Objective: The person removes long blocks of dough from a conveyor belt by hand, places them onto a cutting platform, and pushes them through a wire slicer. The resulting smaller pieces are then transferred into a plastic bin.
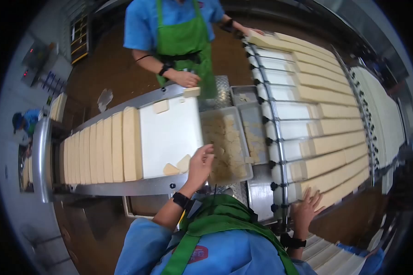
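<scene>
My left hand [201, 164] hovers by the end of a white belt [170, 133], next to a plastic bin [249, 170] of beige scraps. Its fingers are loosely bent and apart, with nothing visible in them. Two beige offcuts [171, 169] lie on the belt beside this hand. My right hand [306, 208] is open, fingers spread against the near end of a long beige dough-like slab [337, 183] on the roller conveyor. Several similar slabs [132, 144] stand side by side on the left of the belt.
Across the belt a co-worker in a green apron [183, 39] has one hand [186, 79] at a small beige piece [192, 92] and the other at the far slab. Black knobs line the conveyor's metal rail [280, 137]. Metal trays [252, 123] sit between bin and conveyor.
</scene>
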The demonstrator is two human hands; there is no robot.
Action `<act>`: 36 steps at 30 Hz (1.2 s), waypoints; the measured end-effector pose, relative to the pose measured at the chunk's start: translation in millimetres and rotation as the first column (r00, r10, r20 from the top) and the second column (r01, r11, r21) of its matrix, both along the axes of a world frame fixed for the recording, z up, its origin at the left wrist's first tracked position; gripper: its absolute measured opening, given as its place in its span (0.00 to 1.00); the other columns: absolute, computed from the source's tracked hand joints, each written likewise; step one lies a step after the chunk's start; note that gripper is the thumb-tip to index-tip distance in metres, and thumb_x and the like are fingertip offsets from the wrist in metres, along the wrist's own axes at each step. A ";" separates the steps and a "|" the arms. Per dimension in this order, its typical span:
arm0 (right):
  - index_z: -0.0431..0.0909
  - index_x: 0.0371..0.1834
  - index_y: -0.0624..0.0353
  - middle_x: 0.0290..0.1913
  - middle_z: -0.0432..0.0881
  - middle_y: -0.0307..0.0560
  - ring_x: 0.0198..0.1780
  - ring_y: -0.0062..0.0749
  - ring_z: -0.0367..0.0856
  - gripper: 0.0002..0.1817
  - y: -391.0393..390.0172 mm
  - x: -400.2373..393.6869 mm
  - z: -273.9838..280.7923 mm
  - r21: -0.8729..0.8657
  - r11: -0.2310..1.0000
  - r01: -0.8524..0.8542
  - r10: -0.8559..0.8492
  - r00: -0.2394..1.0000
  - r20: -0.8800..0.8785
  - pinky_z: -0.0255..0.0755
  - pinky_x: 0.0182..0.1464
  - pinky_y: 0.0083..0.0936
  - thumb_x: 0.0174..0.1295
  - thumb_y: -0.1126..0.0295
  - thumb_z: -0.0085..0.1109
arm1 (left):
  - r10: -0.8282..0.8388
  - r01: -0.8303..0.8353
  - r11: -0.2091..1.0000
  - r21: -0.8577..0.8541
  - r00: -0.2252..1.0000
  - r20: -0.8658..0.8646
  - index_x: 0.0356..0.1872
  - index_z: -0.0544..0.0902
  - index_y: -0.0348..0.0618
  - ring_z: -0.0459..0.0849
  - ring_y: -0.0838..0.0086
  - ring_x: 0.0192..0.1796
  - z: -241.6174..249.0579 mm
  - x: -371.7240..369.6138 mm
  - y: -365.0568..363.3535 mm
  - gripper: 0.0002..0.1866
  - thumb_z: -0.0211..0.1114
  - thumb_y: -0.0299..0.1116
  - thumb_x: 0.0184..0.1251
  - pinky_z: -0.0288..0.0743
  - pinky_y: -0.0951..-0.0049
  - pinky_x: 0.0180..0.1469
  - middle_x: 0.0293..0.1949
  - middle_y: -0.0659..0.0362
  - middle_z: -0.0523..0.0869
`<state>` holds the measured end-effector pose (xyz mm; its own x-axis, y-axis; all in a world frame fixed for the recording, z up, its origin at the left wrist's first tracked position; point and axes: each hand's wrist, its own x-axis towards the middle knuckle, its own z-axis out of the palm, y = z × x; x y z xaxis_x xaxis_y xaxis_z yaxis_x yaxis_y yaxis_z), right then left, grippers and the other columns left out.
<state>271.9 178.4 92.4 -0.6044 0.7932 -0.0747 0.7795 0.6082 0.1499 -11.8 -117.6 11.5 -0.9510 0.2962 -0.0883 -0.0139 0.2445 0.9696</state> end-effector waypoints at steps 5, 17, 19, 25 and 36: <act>0.65 0.79 0.55 0.81 0.61 0.65 0.86 0.62 0.46 0.44 -14.8 -131.6 1.8 0.168 0.919 -0.355 0.369 0.928 -0.055 0.37 0.81 0.72 0.59 0.62 0.73 | 0.521 -0.679 0.656 -0.328 0.723 -0.454 0.65 0.77 0.38 0.72 0.47 0.66 -20.5 -0.5 -131.9 0.23 0.65 0.27 0.70 0.64 0.52 0.72 0.63 0.42 0.73; 0.74 0.71 0.64 0.68 0.75 0.60 0.71 0.56 0.69 0.32 -360.3 -513.7 -118.6 -0.243 -0.066 -0.968 0.695 0.131 -0.707 0.62 0.74 0.49 0.64 0.64 0.69 | 0.698 -0.691 0.521 -0.500 0.683 -0.215 0.76 0.60 0.31 0.73 0.35 0.63 -46.7 4.9 -243.8 0.50 0.81 0.34 0.56 0.73 0.48 0.67 0.63 0.34 0.64; 0.74 0.70 0.64 0.67 0.74 0.58 0.70 0.54 0.69 0.32 -400.2 -536.3 -120.0 -0.189 -0.011 -0.982 0.739 0.119 -0.664 0.62 0.72 0.50 0.63 0.63 0.69 | 0.702 -0.685 0.515 -0.516 0.682 -0.204 0.75 0.60 0.30 0.74 0.35 0.63 -41.0 -0.8 -245.7 0.49 0.81 0.34 0.56 0.73 0.48 0.66 0.62 0.34 0.64; 0.78 0.65 0.59 0.61 0.74 0.52 0.67 0.46 0.68 0.29 -446.9 -578.8 -127.1 -0.072 0.149 -0.986 0.876 0.165 -0.454 0.58 0.67 0.52 0.62 0.57 0.69 | 0.675 -0.631 0.580 -0.516 0.727 -0.129 0.76 0.59 0.31 0.75 0.37 0.62 -32.7 -2.8 -244.7 0.50 0.79 0.37 0.57 0.75 0.47 0.63 0.62 0.35 0.65; 0.83 0.54 0.61 0.53 0.82 0.53 0.60 0.48 0.75 0.26 -453.0 -583.4 -136.3 -0.024 0.151 -0.988 0.893 0.147 -0.425 0.64 0.60 0.48 0.60 0.53 0.70 | 0.672 -0.577 0.575 -0.581 0.738 -0.068 0.75 0.61 0.34 0.75 0.36 0.63 -25.6 -11.7 -237.1 0.49 0.80 0.35 0.56 0.75 0.46 0.62 0.65 0.36 0.65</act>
